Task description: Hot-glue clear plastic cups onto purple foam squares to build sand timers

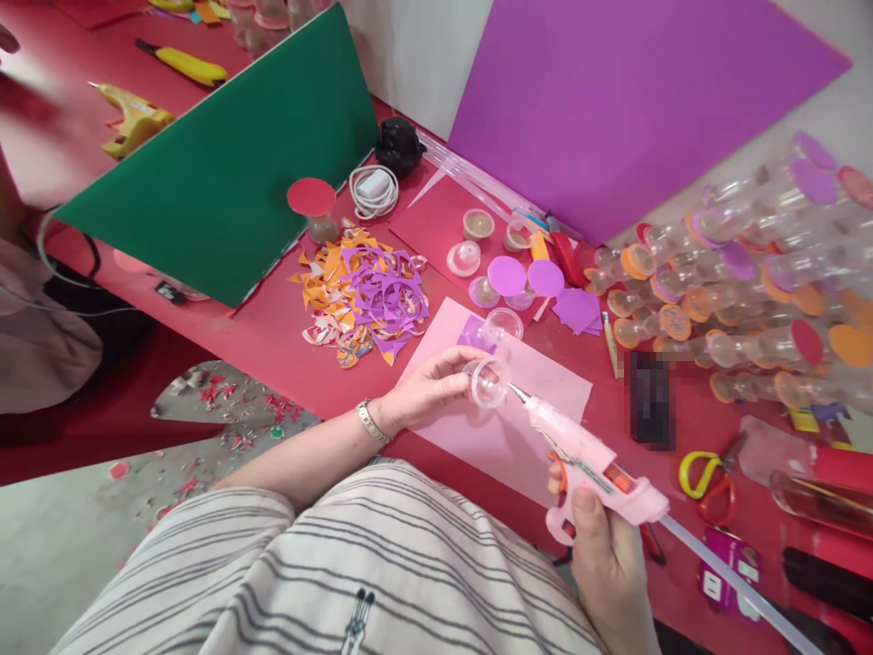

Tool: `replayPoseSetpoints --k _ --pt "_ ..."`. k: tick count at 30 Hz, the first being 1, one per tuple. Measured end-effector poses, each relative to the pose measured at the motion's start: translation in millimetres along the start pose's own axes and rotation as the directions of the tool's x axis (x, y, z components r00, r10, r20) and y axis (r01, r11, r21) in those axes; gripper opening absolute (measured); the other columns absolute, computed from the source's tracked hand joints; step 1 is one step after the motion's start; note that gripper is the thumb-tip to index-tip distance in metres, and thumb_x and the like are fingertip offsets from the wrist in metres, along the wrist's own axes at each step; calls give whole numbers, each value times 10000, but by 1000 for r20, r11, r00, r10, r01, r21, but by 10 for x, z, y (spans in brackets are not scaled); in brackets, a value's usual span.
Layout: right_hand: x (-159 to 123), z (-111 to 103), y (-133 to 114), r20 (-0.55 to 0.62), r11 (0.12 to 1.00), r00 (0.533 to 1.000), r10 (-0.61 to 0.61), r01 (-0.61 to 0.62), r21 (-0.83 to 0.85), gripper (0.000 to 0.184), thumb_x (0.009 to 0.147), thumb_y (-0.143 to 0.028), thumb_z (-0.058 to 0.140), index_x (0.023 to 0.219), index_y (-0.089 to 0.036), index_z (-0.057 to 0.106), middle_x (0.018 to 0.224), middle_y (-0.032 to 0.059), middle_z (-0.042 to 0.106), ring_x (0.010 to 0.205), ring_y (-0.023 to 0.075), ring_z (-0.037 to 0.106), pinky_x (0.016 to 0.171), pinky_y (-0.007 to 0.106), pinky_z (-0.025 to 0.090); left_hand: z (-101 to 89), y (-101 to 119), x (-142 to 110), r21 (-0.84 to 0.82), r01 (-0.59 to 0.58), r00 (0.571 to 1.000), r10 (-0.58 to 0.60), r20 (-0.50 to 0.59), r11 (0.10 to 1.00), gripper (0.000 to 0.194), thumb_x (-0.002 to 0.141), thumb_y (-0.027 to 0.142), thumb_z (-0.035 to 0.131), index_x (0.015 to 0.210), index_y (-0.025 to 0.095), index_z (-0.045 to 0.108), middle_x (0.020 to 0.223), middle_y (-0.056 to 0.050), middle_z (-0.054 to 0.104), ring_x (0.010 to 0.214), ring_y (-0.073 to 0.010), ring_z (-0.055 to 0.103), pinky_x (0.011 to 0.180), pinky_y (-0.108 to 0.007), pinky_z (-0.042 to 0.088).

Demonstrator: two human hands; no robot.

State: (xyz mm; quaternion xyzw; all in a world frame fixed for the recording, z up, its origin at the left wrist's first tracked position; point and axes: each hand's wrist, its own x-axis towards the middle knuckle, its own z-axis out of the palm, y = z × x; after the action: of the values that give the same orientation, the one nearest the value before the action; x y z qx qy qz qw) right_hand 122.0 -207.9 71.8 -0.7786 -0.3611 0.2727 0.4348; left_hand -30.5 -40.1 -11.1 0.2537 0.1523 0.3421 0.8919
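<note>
My left hand (443, 387) holds a small clear plastic cup (489, 384) by its side, its round opening facing me. In my right hand (604, 555) is a pink hot glue gun (587, 455), fingers wrapped round its handle by the orange trigger. The metal nozzle points at the cup's rim, close to it; whether they touch I cannot tell. A long clear glue stick (737, 582) sticks out of the gun's back. Beneath lies a pink paper sheet (464, 446), with another clear cup (503, 326) and a purple paper piece (476, 334) at its far end.
Orange and purple paper scraps (368, 291) are heaped on the left. Purple discs (506, 276) lie beyond the sheet. Joined clear cups (743, 273) stack up at right, near scissors (713, 478). A green board (238, 155) stands at left; a yellow glue gun (133, 118) lies behind it.
</note>
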Motion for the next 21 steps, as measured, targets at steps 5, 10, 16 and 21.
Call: replayPoseSetpoints --k 5,10,16,21 --pt "12 -33 35 20 1000 1000 1 -1 -12 498 834 -677 613 873 -190 708 787 98 773 656 188 711 512 245 550 6 -3 4 14 13 1000 -12 -23 1000 474 641 453 910 991 188 733 976 -54 726 850 -159 671 805 -274 528" --pt "17 -45 73 55 999 998 35 -36 9 485 846 -660 611 897 -189 714 753 88 763 486 140 614 438 239 511 10 -1 15 15 21 1000 -21 -12 1000 464 654 450 902 989 179 731 972 -67 730 829 -164 676 789 -277 530" --pt "26 -48 110 22 999 999 38 -38 3 492 818 -672 634 894 -192 709 754 84 756 562 167 655 478 258 528 -5 -10 10 -4 -3 1000 3 10 1000 462 706 431 874 1089 224 719 1020 -64 736 900 -178 686 824 -288 528" --pt "49 -53 66 26 999 999 35 -35 -30 514 806 -700 622 901 -203 716 844 95 776 770 225 727 603 287 579 -36 -37 7 -12 -11 1000 11 7 1000 418 734 418 858 1089 243 725 1048 -51 724 892 -159 677 815 -269 516"
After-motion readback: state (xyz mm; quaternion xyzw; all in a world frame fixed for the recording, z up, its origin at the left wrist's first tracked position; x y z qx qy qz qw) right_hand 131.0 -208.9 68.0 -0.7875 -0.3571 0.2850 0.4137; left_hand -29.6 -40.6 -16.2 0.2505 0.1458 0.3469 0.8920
